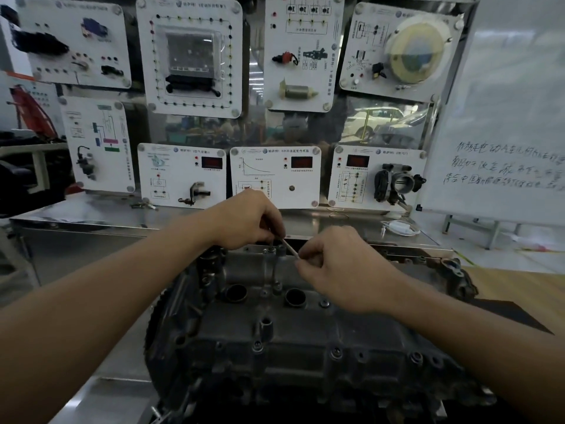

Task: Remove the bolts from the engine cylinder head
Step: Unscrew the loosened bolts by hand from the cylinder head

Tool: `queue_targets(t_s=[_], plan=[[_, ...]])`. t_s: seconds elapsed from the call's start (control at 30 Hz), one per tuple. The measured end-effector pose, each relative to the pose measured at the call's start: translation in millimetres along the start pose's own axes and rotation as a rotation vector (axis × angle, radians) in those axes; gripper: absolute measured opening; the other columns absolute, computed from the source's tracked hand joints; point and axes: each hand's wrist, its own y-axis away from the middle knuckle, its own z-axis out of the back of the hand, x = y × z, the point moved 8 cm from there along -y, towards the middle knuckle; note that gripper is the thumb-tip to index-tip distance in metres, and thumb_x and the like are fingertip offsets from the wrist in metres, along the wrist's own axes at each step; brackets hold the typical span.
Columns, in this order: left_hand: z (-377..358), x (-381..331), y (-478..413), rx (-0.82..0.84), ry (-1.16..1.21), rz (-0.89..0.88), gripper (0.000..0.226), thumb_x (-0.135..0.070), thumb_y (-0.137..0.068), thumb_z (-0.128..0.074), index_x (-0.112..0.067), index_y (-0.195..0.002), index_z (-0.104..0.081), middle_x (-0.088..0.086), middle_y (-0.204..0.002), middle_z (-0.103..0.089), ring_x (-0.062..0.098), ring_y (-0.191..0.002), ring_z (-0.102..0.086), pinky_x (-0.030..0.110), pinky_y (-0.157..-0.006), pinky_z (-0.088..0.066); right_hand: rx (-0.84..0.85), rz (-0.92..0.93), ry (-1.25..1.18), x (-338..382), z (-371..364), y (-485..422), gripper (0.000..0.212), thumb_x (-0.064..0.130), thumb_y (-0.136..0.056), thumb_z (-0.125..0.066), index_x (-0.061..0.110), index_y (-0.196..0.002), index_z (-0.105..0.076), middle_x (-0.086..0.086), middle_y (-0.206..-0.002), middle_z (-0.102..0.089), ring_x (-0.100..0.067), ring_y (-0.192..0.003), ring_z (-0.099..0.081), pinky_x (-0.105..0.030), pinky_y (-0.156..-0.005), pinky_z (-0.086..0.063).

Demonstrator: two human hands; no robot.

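Left hand, right hand pinching slim rod — seemingly metal, grimy cylinder head

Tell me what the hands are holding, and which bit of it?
A thin metal tool above the cylinder head. The left hand grips its upright shaft near the top; the right hand pinches the end of its slanted arm.

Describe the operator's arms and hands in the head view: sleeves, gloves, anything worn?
Both arms are bare as far as the frame shows. There is no sleeve on the left forearm or the right forearm. The left hand and right hand are ungloved. No watch, band or ring shows on either wrist or on the visible fingers, and there are no markings.
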Motion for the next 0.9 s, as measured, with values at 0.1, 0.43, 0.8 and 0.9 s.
queue_targets(t_s=[0.1, 0.43, 0.8, 0.9], plan=[[0, 0, 1, -0.012, 0.001, 0.0, 0.019, -0.003, -0.084, -0.076, -0.018, -0.094, -0.08, -0.013, -0.085, -0.075, -0.006, -0.082, -0.069, 0.006, -0.077, -0.051, -0.054, -0.027, 0.01, 8, -5, 2, 0.041, 0.025, -0.091, -0.059, 0.017, -0.052, -0.051, 0.003, -0.047, -0.048, -0.011, -0.04, -0.041, -0.02, -0.041, -0.033], [1, 2, 1, -0.02, 0.011, 0.037, 0.019, -0.001, -0.079, -0.079, -0.018, -0.085, -0.08, -0.01, -0.081, -0.077, -0.004, -0.077, -0.07, 0.024, -0.084, -0.058, -0.127, -0.083, -0.021, 20, -22, 0, 0.029, 0.023, -0.082, -0.063, 0.011, -0.057, -0.055, -0.002, -0.051, -0.054, -0.018, -0.05, -0.055, -0.027, -0.045, -0.045], [-4, 9, 0, -0.005, 0.067, 0.042, 0.024, 0.003, -0.079, -0.077, -0.021, -0.082, -0.078, -0.012, -0.078, -0.076, -0.004, -0.074, -0.071, 0.017, -0.077, -0.057, -0.081, -0.053, 0.023, 23, -20, 3, 0.016, 0.021, -0.09, -0.054, 0.014, -0.09, -0.068, -0.005, -0.081, -0.066, -0.021, -0.07, -0.06, -0.031, -0.064, -0.053], [-2, 9, 0, -0.016, 0.045, 0.039, 0.025, 0.002, -0.079, -0.077, -0.022, -0.084, -0.078, -0.013, -0.079, -0.076, -0.007, -0.075, -0.07, 0.012, -0.075, -0.055, -0.068, -0.088, 0.039, 16, -14, 5, 0.018, 0.023, -0.09, -0.054, 0.018, -0.078, -0.065, -0.001, -0.073, -0.063, -0.02, -0.069, -0.06, -0.031, -0.058, -0.051]])
